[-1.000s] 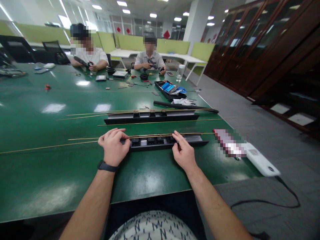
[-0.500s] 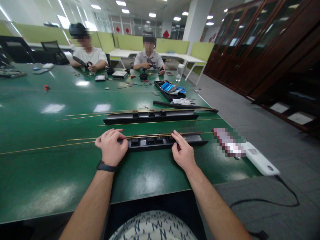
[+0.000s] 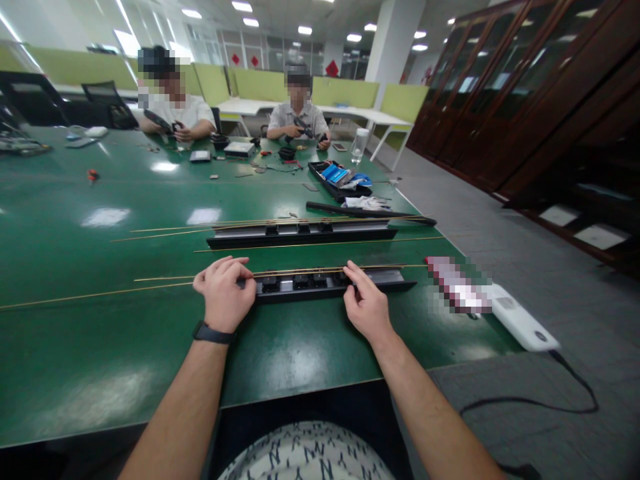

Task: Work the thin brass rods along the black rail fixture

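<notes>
A black rail (image 3: 335, 293) with a silvery inner channel and several small black blocks lies across the green table in front of me. Thin golden rods (image 3: 295, 271) run lengthwise along its far side and stick out past its left end. My left hand (image 3: 225, 290), with a dark band on the wrist, is closed over the rail's left end, thumb and fingers pinched on a rod; its fingertips are partly hidden. Farther right along the rail, my right hand (image 3: 367, 303) has its fingers over the rods and its thumb on the near side, the contact partly hidden.
A second black rail (image 3: 300, 237) with golden rods lies beyond. Behind it are a black bar (image 3: 370, 213) and a black tray (image 3: 325, 175) holding blue packets. A phone (image 3: 455, 283) and a white power bank (image 3: 523, 319) lie at the right edge. Two people sit across the table.
My left hand has shifted very slightly to the right along the rods. My right hand and the rail look unmoved.
</notes>
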Motion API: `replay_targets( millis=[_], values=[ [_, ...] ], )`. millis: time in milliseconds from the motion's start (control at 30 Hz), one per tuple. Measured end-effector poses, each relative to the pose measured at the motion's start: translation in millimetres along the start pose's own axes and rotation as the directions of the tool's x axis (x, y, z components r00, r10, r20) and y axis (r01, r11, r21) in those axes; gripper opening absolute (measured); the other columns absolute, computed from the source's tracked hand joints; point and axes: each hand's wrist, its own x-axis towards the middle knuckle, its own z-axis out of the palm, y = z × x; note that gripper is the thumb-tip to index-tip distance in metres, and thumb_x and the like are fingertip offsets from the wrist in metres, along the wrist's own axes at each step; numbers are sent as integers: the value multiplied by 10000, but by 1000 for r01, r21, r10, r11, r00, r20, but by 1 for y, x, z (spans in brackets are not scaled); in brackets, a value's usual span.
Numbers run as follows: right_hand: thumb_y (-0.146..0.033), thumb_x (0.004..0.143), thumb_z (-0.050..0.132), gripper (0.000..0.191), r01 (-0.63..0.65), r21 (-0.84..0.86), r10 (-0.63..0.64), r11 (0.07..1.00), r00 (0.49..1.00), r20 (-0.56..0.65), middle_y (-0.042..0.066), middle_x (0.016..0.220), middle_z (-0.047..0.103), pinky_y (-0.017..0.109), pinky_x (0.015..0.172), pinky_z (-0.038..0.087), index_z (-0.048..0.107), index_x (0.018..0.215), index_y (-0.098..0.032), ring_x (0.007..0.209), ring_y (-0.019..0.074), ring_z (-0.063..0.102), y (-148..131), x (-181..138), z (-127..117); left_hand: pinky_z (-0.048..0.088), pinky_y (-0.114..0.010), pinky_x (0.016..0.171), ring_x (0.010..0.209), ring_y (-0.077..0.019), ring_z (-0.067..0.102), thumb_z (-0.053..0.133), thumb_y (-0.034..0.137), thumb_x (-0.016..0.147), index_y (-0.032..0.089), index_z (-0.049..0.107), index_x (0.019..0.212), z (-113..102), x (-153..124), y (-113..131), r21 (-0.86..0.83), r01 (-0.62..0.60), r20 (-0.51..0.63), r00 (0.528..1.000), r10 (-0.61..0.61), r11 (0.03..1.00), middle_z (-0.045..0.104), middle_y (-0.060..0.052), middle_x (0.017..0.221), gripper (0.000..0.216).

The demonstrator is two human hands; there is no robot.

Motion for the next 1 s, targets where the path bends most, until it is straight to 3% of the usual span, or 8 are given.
replay_targets(
  millis=[1000],
  values=[
    [-157,954,532,462,5,2,-5,1000,1000,-6,28,1484,636,397,1201,495,679,1375,-278,1346,209,637,1,0,0,248,-512,1077,1269,-302,598,661,293,858,269,641,722,-1,1,4,-29,-26,1,1000,26,999,788,-10,1127,139]
  ],
)
